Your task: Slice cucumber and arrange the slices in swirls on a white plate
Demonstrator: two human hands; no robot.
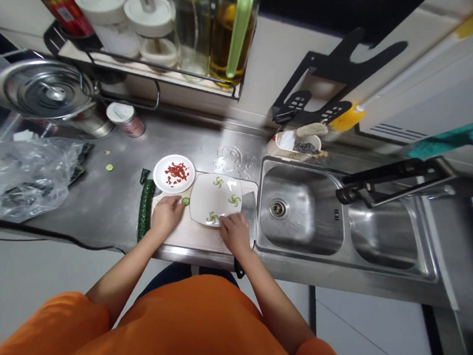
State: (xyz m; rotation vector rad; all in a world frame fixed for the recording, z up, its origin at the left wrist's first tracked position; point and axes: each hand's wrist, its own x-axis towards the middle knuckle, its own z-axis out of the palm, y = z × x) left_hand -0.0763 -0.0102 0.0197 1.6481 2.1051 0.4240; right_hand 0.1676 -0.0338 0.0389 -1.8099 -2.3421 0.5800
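My left hand (pixel 167 214) is closed at the fingertips on a few green cucumber slices (pixel 185 201), just left of the white plate (pixel 201 196). Fingers bent together, my right hand (pixel 236 230) touches the plate's lower right edge; what is in its fingertips is hidden. Curved green slices form pinwheels on the plate, one (pixel 212 218) beside my right fingertips. Under the plate lies a pale cutting board (pixel 184 236). A knife (pixel 249 212) rests on the board's right side, partly behind my right hand. A whole cucumber (pixel 145 210) lies along the board's left edge.
A small white plate (pixel 158 174) holds chopped red pieces. The double sink (pixel 300 206) with a black faucet (pixel 369 187) is on the right. Plastic bags (pixel 27 174), a lidded pot (pixel 48 92) and a jar (pixel 127 119) stand left. Above hangs a bottle rack (pixel 159 69).
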